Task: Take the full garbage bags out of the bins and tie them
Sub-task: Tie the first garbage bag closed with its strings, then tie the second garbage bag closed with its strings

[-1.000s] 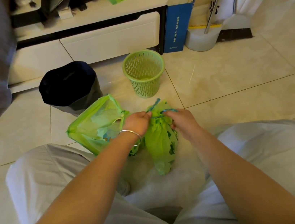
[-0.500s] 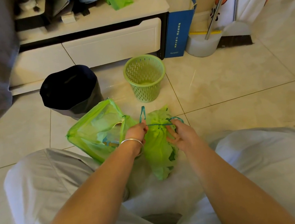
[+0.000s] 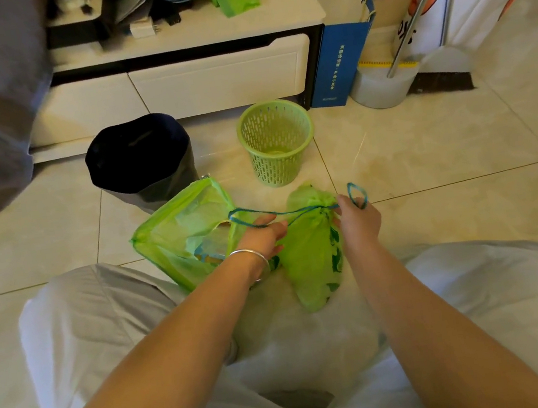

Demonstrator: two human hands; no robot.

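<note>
Two bins, a black-lined bin (image 3: 140, 159) and an empty green basket (image 3: 277, 142), stand beyond my gathered green bag (image 3: 311, 246); an open green bag (image 3: 179, 237) crowds its left. My left hand (image 3: 261, 236) and right hand (image 3: 359, 218) pinch the blue drawstring (image 3: 283, 214), now stretched wider apart than half a second ago.

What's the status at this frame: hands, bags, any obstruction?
Left hand and right hand both gripping the blue drawstring, stretched taut. Small green bag cinched at the neck. Second green bag open, untied. Nothing in the way.
</note>
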